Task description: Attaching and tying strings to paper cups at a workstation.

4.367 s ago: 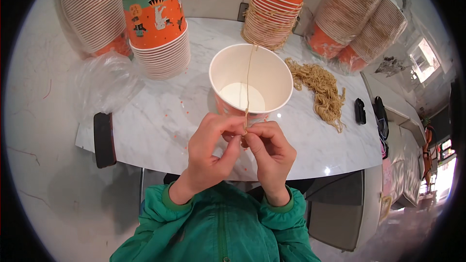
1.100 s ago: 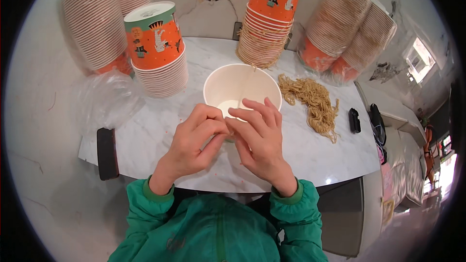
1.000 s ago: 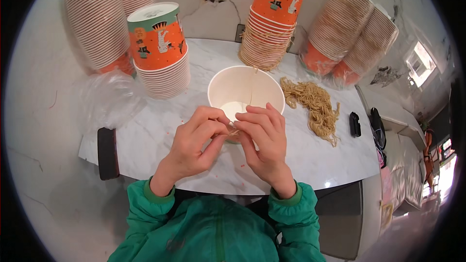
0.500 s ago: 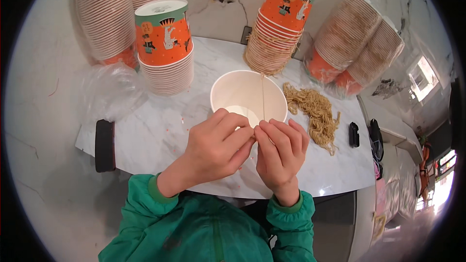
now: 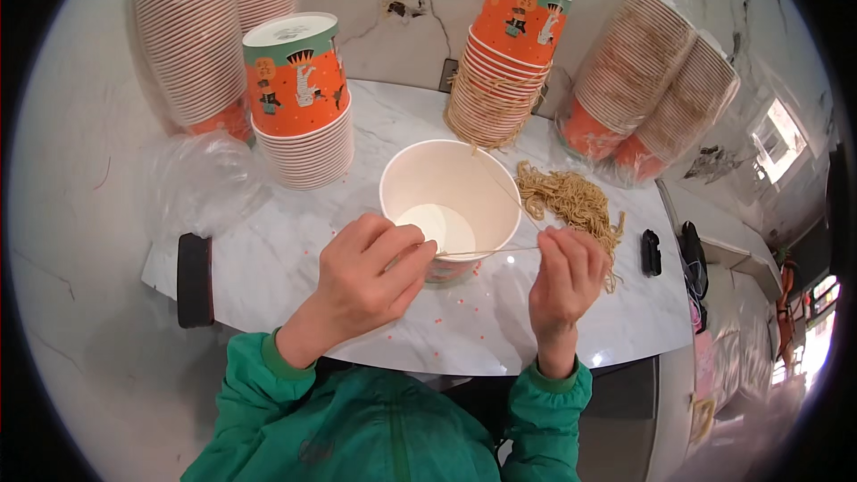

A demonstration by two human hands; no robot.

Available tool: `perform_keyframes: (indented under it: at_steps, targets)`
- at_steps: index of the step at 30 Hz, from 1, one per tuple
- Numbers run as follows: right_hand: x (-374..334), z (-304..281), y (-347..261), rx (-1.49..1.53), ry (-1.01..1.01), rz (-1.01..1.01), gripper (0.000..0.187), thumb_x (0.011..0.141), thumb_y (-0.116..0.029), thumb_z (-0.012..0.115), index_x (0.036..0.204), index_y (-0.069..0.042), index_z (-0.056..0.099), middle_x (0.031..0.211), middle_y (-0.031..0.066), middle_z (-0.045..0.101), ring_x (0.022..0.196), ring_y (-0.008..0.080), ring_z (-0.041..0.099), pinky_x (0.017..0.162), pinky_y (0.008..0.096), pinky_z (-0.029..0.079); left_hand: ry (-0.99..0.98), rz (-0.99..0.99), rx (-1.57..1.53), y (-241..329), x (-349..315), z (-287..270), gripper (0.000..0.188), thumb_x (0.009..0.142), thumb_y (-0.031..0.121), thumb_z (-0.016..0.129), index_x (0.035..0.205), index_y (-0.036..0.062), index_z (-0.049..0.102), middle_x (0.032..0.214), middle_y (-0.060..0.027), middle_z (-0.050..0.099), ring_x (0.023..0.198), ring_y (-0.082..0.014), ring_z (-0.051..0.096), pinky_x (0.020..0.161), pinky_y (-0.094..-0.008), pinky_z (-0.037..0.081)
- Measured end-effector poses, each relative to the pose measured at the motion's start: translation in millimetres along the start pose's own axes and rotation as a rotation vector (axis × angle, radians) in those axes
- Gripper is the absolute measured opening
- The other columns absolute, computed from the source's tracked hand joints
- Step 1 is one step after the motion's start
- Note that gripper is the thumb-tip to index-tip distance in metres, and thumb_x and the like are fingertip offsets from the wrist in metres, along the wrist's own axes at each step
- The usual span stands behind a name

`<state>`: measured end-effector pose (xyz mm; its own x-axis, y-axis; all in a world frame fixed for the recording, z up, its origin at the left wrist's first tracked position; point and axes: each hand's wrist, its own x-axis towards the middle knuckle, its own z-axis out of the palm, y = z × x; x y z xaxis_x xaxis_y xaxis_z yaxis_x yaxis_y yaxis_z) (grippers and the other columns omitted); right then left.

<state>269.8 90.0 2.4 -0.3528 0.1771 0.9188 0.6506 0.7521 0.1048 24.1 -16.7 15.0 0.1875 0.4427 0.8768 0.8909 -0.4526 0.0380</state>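
Centrally: left hand (image 5: 366,272) and right hand (image 5: 564,272), apart, each pinching one end of a taut string (image 5: 486,252) stretched level across the cup (image 5: 449,201) rim, frame centre.

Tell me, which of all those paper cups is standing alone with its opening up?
The white-insided cup right in front of both hands, on the marble table. It stands by itself, mouth up and empty. All the other cups are nested in stacks, upside down or lying over.
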Motion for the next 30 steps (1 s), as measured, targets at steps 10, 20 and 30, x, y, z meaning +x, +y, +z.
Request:
perform_keyframes:
  at_steps: [10,20,30]
  targets:
    - [-32.7,5.2,-39.5,0.128,-0.658,0.226,0.049,0.087,-0.013,0.071,0.132,0.004,0.061,0.125,0.0200,0.064,0.106,0.0345,0.063,0.086,0.0471,0.050,-0.017,-0.034,0.020,1.6,-8.6,6.4,0.044,0.064,-0.006,0.071,0.109,-0.0023,0.073,0.107,-0.0113,0.067,0.080,-0.0243,0.066,0.063,-0.0323,0.056]
    - [37.4,4.4,-69.2,0.199,-0.271,-0.028,0.045,0.076,-0.005,0.080,0.120,-0.003,0.069,0.086,0.0077,0.060,0.069,0.0217,0.062,0.055,0.0343,0.049,0.310,-0.328,-0.184,-11.3,-28.3,-10.1,0.053,0.080,-0.018,0.063,0.131,-0.0030,0.059,0.125,-0.0217,0.061,0.080,-0.0198,0.066,0.058,-0.0254,0.052]
    - [82.6,44.1,-84.5,0.120,-0.365,-0.159,0.034,0.075,-0.023,0.086,0.090,-0.008,0.059,0.081,0.0045,0.055,0.068,0.0185,0.060,0.052,0.0327,0.045,0.345,-0.355,-0.223,-15.6,-33.9,-20.2,0.049,0.080,-0.018,0.062,0.127,-0.0056,0.058,0.123,-0.0219,0.060,0.081,-0.0194,0.062,0.058,-0.0242,0.051]
